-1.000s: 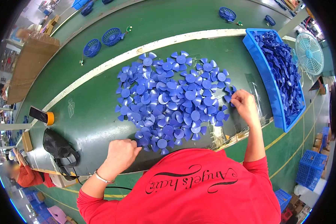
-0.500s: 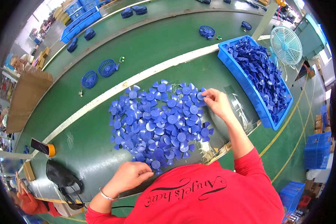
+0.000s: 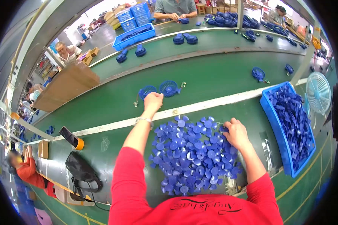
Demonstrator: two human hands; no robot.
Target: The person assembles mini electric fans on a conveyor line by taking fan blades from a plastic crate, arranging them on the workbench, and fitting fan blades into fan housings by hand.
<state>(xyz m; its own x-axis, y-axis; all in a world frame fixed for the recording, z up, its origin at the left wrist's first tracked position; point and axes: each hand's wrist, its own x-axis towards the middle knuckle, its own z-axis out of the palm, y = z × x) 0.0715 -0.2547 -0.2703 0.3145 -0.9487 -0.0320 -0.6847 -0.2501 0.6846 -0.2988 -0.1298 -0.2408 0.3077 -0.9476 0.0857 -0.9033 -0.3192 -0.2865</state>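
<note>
Beyond the white strip, my left hand point(image 3: 153, 103) reaches over the round blue fan housing point(image 3: 147, 90), its curled fingers at the near rim and hiding part of it. A second fan housing point(image 3: 168, 88) lies just to the right, with a small part on a wire beside it. My right hand point(image 3: 237, 134) is at the upper right edge of a spread pile of blue fan blades point(image 3: 194, 154). Its fingers are pinched on a fan blade point(image 3: 224, 128), mostly hidden by them.
At right stands a blue crate point(image 3: 268, 108) full of fan blades, with a pale desk fan point(image 3: 318, 92) behind. A black bag point(image 3: 80, 168), a phone point(image 3: 68, 135) and orange tape point(image 3: 80, 144) lie left. More housings point(image 3: 258, 74) sit on the belt; other people work across and at left.
My left hand has left the near edge of the blade pile and moved forward to the left fan housing. My right hand stays by the pile's right edge. The view has tilted up.
</note>
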